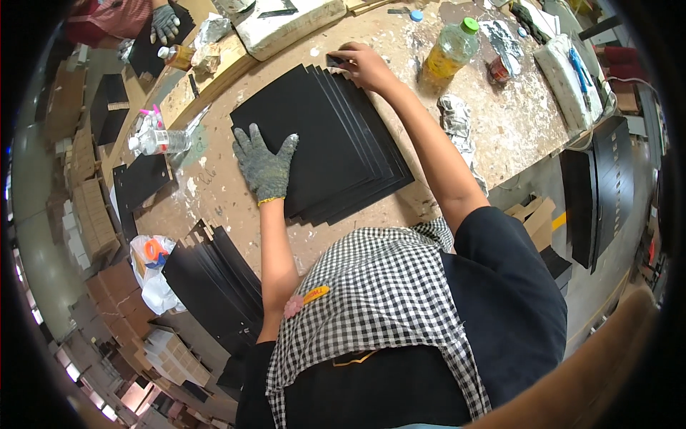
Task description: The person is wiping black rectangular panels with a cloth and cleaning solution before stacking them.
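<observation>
A stack of black flat panels [314,136] lies on the worktable in front of me, its sheets slightly fanned out toward the right. My left hand [264,163], in a grey knit glove with a yellow cuff, rests flat on the stack's left part with fingers spread. Bare, my right hand [363,66] is at the far right corner of the stack. Its fingers are closed around a small dark piece [334,61], too small to name further. Whether that piece touches the panels I cannot tell.
On the worktable [525,118] stand a green-capped bottle of yellow liquid [449,57], a small red can [500,69] and a clear bottle [161,141]. Crumpled cloth [457,129] lies at the right. More black panels [214,286] stand lower left. A co-worker's gloved hand [165,23] appears at the upper left.
</observation>
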Available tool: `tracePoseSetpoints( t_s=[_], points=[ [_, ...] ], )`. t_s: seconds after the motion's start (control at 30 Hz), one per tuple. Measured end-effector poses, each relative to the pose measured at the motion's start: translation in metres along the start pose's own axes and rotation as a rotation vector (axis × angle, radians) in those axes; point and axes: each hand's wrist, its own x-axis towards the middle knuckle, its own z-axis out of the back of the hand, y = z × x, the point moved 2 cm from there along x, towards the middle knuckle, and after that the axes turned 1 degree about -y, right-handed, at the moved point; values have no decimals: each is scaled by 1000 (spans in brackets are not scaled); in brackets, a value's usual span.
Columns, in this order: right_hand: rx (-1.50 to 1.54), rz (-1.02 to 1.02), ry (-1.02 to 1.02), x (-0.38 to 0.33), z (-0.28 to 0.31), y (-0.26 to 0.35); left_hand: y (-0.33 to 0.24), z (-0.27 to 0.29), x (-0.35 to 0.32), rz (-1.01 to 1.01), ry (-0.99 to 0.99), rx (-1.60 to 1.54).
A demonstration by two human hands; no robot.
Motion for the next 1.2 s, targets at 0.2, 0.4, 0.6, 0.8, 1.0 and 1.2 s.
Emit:
tracePoseSetpoints(
  t_s=[0.2, 0.4, 0.6, 0.8, 1.0, 1.2],
  points=[
    [18, -17, 11, -67, 13, -4, -3, 1, 0, -2, 28, 12],
    [-5, -10, 79, -171, 47, 27, -2, 0, 2, 20, 47, 10],
    [-9, -157, 57, -214, 63, 60, -3, 2, 1, 13, 43, 17],
    [9, -47, -39, -141, 25, 27, -4, 4, 1, 51, 43, -16],
    [-126, 27, 4, -36, -1, -25, -2, -2, 1, 10, 36, 12],
    [-45, 74, -19, -57, 6, -14, -3, 1, 0, 11, 39, 12]
  ],
)
